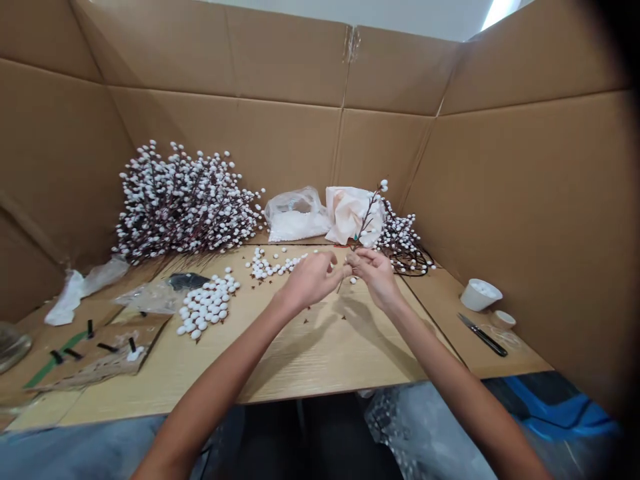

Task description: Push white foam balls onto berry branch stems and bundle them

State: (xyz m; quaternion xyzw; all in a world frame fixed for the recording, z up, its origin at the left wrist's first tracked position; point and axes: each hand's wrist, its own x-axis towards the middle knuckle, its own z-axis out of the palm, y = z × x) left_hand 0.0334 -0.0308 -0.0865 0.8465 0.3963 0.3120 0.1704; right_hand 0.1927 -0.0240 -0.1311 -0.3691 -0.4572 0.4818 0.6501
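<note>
My right hand is closed on a thin brown artificial berry branch, which stands up with a white berry at its tip. My left hand meets it at the fingertips, thumb and forefinger pinched together; whatever lies between them is too small to make out. Loose white berries are scattered on the table just beyond my left hand. A larger cluster of white foam berries lies further left. Behind my right hand, more berry branches rest in a small heap.
A big pile of finished-looking berry branches fills the back left. Plastic bags and crumpled white paper stand against the cardboard wall. At right are a white cup, a smaller cup and a knife.
</note>
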